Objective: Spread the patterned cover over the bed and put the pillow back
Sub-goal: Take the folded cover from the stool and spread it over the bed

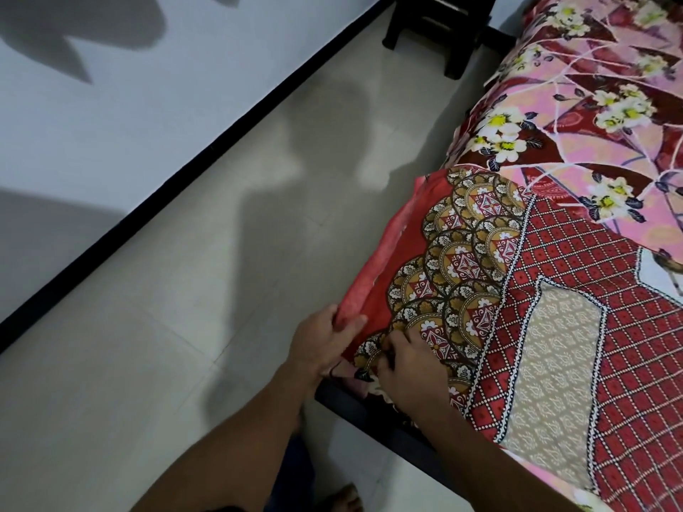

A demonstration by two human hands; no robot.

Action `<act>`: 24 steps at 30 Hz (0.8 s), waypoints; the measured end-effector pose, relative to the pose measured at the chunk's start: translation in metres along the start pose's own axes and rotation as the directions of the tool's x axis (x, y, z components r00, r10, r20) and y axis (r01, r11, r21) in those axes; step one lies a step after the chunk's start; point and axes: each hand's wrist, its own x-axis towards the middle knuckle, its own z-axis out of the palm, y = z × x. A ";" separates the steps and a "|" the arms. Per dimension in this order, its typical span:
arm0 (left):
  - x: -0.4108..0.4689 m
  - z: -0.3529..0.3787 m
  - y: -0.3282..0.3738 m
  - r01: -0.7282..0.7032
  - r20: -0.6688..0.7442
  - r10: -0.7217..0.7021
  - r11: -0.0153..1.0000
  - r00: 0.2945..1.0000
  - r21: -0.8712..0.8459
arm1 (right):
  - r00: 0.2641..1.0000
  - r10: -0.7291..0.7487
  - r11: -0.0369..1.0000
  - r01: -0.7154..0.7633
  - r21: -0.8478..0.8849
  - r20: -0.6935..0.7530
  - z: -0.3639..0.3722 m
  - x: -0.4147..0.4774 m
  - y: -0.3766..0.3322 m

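Gripping patterned cover (pixel 536 327) edge: left hand (pixel 325 345) closed | right hand (pixel 410 367) pinching

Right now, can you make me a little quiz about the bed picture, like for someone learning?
1. True or false: the left hand grips the edge of the red cover.
2. What lies beyond the red cover on the bed? A) pink flowered sheet B) a plain white towel C) a stack of books
3. Fill in: the right hand rests on the cover's ____ border.

Key: 1 true; 2 A; 3 scalloped.
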 end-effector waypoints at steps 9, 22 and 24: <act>0.011 -0.021 0.014 -0.461 0.123 0.445 0.867 0.887 0.190 | 0.997 0.014 0.978 0.001 0.210 -0.070 0.004 -0.007 -0.004; -0.009 -0.013 0.043 -0.771 0.252 0.729 0.593 0.636 0.233 | 0.890 0.384 0.422 -0.405 0.811 0.245 -0.032 0.037 -0.024; -0.009 -0.010 0.039 -0.799 0.242 0.763 0.556 0.600 0.228 | 0.885 0.392 0.443 -0.419 0.792 0.249 -0.030 0.041 -0.022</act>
